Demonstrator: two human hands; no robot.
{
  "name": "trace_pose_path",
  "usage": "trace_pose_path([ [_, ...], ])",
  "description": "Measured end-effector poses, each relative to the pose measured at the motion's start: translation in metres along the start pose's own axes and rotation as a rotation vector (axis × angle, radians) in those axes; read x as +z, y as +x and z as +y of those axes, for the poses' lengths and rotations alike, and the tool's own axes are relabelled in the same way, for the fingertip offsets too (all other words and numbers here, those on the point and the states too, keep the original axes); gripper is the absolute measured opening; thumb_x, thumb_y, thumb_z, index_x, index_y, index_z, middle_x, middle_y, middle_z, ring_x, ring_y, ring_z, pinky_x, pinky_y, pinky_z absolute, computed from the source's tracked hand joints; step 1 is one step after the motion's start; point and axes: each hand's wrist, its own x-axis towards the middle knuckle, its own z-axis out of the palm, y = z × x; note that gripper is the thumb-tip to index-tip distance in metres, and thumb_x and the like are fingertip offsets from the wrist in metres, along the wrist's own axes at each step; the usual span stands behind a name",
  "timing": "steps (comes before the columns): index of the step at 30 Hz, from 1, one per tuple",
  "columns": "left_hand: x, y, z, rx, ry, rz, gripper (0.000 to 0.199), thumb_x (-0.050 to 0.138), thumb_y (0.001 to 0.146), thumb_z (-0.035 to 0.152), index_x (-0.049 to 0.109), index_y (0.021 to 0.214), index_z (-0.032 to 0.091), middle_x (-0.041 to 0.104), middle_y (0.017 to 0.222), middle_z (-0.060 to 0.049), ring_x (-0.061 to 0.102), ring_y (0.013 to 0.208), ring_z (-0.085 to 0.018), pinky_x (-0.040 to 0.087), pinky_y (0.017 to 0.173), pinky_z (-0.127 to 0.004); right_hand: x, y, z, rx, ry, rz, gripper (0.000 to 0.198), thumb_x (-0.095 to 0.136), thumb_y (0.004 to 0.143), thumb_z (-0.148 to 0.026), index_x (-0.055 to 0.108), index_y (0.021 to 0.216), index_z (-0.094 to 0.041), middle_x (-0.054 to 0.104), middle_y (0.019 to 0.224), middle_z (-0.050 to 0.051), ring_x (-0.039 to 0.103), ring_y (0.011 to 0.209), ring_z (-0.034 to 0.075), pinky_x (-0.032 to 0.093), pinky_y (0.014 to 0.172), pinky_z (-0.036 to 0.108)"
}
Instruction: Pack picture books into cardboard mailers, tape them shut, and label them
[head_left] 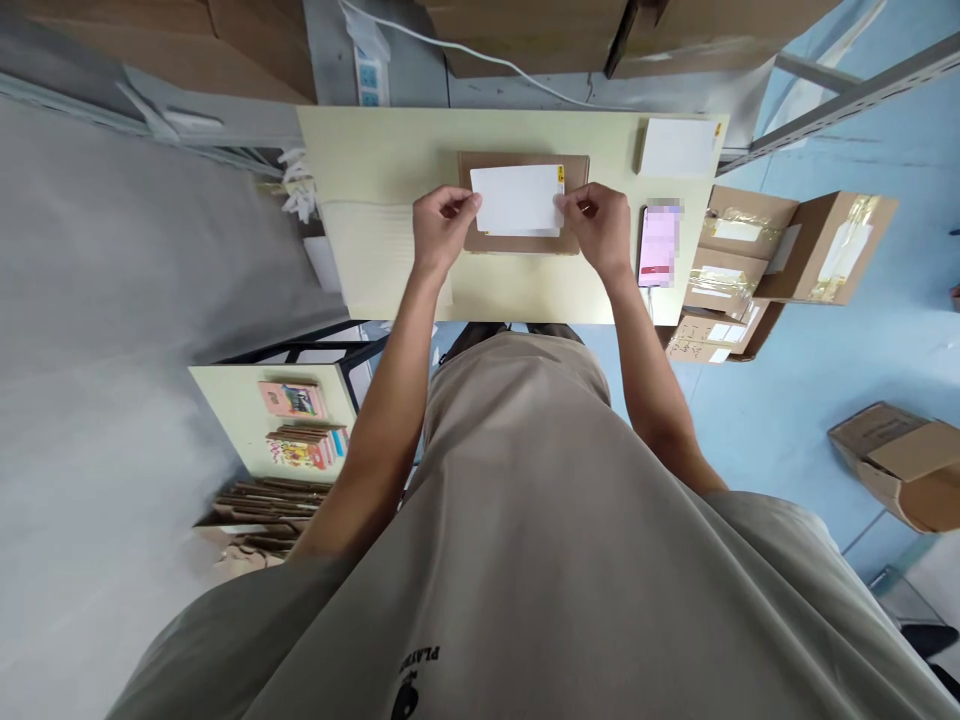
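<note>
A white label [517,200] with a small yellow mark at its right corner is held over a flat brown cardboard box [525,245]. My left hand [444,228] pinches the label's left edge between thumb and fingers. At the opposite edge, my right hand [600,225] grips it the same way. The label covers most of the box top; whether it touches the cardboard I cannot tell. Under the box is a pale yellow table [390,150].
A stack of white labels [677,147] lies at the table's back right, with a lit phone [659,245] nearer me. Cardboard boxes [750,250] stand right of the table. Behind it are a power strip [368,80] and larger boxes. Books [292,398] lie on a lower left table.
</note>
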Motion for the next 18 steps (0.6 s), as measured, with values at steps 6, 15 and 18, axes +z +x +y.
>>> trace_pose_path([
  [6,-0.001,0.012,-0.005,0.008,-0.026,-0.113,0.043,0.1,0.087,0.064,0.078,0.091,0.028,0.079,0.085,-0.005,0.08,0.101,-0.031,0.069,0.093,-0.045,0.005,-0.001,0.005,0.014,-0.08,0.036,0.075,0.058,0.109,-0.093,0.081,0.107,-0.022,0.078,0.089,0.007,0.082,0.094,0.03,0.069,0.09,0.049],
  [15,0.013,0.012,-0.028,0.001,-0.025,-0.092,0.034,0.097,0.09,0.054,0.075,0.085,0.029,0.074,0.077,-0.002,0.079,0.095,-0.026,0.067,0.092,-0.039,0.025,-0.008,0.04,0.072,-0.187,0.03,0.063,0.058,0.115,-0.084,0.079,0.114,-0.024,0.083,0.102,0.013,0.082,0.104,0.034,0.07,0.103,0.057],
  [18,0.013,0.01,-0.029,-0.001,-0.011,-0.081,0.034,0.096,0.092,0.054,0.074,0.086,0.029,0.072,0.08,-0.002,0.078,0.097,-0.025,0.066,0.092,-0.037,0.027,-0.007,0.045,0.097,-0.222,0.035,0.059,0.06,0.116,-0.082,0.078,0.112,-0.026,0.083,0.103,0.013,0.081,0.103,0.034,0.07,0.104,0.058],
])
